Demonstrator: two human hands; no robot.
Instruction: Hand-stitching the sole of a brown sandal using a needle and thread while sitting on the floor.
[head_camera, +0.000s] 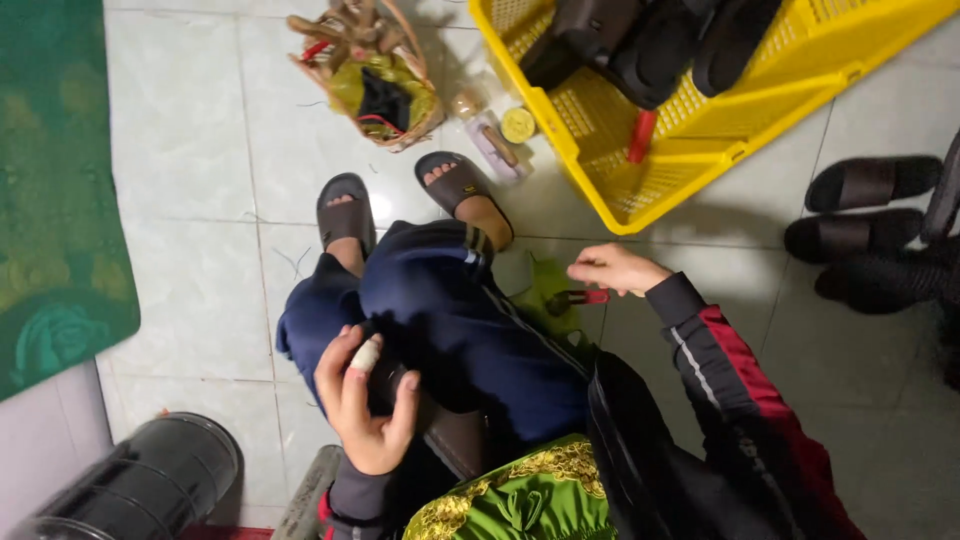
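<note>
The left hand (366, 402) curled around a black shoe (385, 385) on the lap. The right hand (615, 268) pinched a red-handled tool (578, 298), apparently mid-repair; bringing the tool to the shoe seemed due next.

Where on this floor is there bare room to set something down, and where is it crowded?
Bare tiles lie between the green mat and the person's sandalled feet, and in front of the black bin. More bare floor lies below the black sandals, right of the right hand. It is crowded between the woven basket and the yellow crate, where small jars sit.
</note>
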